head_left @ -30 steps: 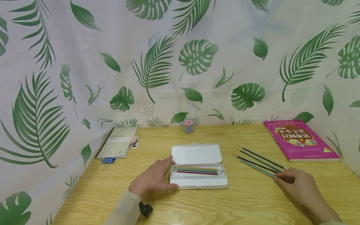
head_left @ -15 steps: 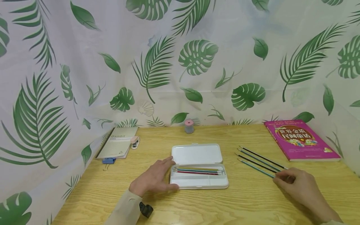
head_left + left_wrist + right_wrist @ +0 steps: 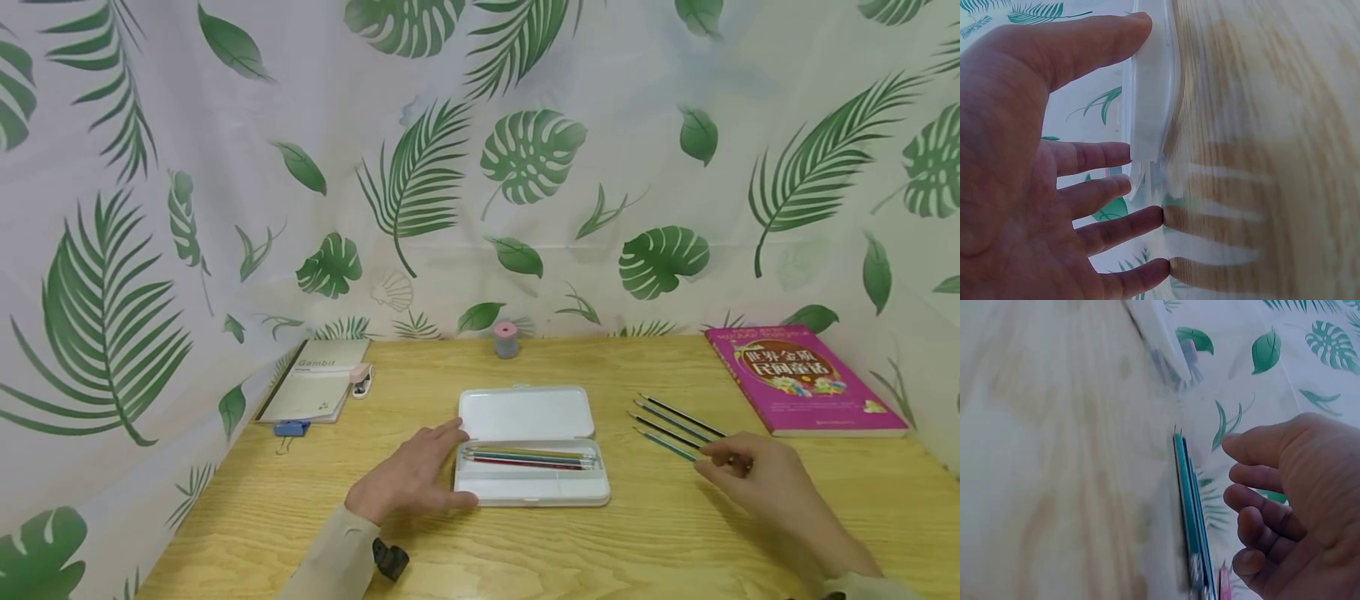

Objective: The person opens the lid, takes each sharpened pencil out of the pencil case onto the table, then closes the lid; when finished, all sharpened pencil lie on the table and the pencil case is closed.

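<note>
A white pencil case (image 3: 525,413) lies with its lid folded back. Yellow, green and red pencils (image 3: 532,457) are in its rear compartment. My left hand (image 3: 412,473) is at the case's left end, fingers spread and nearly straight; in the left wrist view the thumb overlaps the case's end wall (image 3: 1152,94). To the right of the case, several black, blue and teal pencils (image 3: 665,443) lie slanted side by side on the table. My right hand (image 3: 765,479) hovers over their near ends, with loosely bent fingers and nothing held; the right wrist view shows the teal pencil (image 3: 1186,494) apart from the fingertips.
A magenta book (image 3: 806,379) lies at the back right. Back left are a notebook (image 3: 311,387), a small pink stapler (image 3: 362,379) and a blue binder clip (image 3: 291,428). A pink-topped spool (image 3: 506,340) stands by the leaf-printed backdrop (image 3: 525,208).
My right hand has come off the near ends of the loose pencils and moved left and up over them. The left hand and case keep their place; the head view has shifted slightly.
</note>
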Demonstrator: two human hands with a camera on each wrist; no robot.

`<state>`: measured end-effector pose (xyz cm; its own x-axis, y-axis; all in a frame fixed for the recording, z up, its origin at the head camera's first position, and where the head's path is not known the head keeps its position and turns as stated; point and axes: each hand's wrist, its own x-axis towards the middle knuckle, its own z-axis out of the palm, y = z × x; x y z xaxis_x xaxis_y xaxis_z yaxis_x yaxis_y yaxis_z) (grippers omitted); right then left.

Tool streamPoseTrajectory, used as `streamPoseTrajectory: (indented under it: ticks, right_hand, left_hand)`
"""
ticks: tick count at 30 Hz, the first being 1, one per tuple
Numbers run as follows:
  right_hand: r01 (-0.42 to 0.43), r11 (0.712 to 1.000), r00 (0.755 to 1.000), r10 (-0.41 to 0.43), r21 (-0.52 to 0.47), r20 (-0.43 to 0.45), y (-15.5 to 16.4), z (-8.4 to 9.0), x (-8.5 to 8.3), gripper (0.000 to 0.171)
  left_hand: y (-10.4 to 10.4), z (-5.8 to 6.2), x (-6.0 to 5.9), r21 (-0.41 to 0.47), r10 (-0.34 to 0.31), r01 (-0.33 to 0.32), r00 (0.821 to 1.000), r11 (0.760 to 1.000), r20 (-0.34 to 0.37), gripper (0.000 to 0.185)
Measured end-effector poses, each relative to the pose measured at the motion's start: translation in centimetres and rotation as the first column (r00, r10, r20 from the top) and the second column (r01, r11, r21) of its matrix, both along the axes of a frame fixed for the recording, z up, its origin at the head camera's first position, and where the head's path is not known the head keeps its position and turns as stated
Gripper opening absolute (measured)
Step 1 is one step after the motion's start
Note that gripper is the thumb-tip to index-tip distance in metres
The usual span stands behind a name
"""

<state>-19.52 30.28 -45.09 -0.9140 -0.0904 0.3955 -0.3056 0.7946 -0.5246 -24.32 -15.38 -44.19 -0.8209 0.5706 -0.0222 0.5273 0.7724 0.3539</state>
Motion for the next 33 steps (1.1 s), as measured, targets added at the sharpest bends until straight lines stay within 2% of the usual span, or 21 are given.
streamPoseTrajectory:
  ticks: [5, 10, 14, 22, 25, 27, 31, 33]
  right_hand:
    - [-0.132, 0.991, 0.991, 0.132, -0.026, 0.004, -2.5, 0.4, -1.1, 0.015]
    - [-0.213, 0.975, 0.975, 0.216, -0.062, 0.058, -5.1, 0.6, -2.1, 0.018]
    - [-0.27, 0.96, 0.959, 0.275, -0.077, 0.069, -7.0, 0.7, -2.9, 0.018]
    - [-0.388, 0.917, 0.914, 0.396, -0.095, 0.09, -9.9, 0.8, -3.5, 0.022]
    - [-0.43, 0.9, 0.893, 0.435, -0.066, 0.112, -10.6, 0.8, -3.7, 0.022]
    - [-0.446, 0.895, 0.888, 0.443, -0.007, 0.123, -11.0, 0.8, -3.8, 0.022]
    - [-0.435, 0.89, 0.898, 0.419, 0.138, 0.131, -11.5, 0.7, -3.9, 0.022]
    - [-0.42, 0.889, 0.907, 0.403, 0.18, 0.125, -11.7, 0.6, -3.9, 0.023]
  left_hand:
    - [-0.1, 0.1, 0.1, -0.003, -0.003, 0.003, 1.0, 1.0, 0.005, 0.086]
    - [-0.1, 0.0, 0.1, -0.004, 0.002, -0.002, 1.0, 1.0, 0.009, 0.085]
    - [-0.1, 0.1, 0.1, -0.016, 0.004, -0.004, 1.0, 1.0, 0.005, 0.085]
    - [0.1, 0.3, 0.1, -0.03, 0.006, -0.006, 1.0, 1.0, -0.006, 0.084]
    - [0.1, 0.2, 0.1, -0.028, 0.008, -0.008, 1.0, 1.0, 0.0, 0.084]
    - [0.1, 0.2, 0.0, -0.029, 0.008, -0.008, 1.0, 1.0, 0.001, 0.085]
    - [0.0, 0.1, 0.0, -0.032, 0.007, -0.007, 1.0, 0.999, -0.003, 0.086]
    - [-0.1, 0.1, 0.0, -0.032, 0.008, -0.008, 1.0, 0.999, -0.003, 0.086]
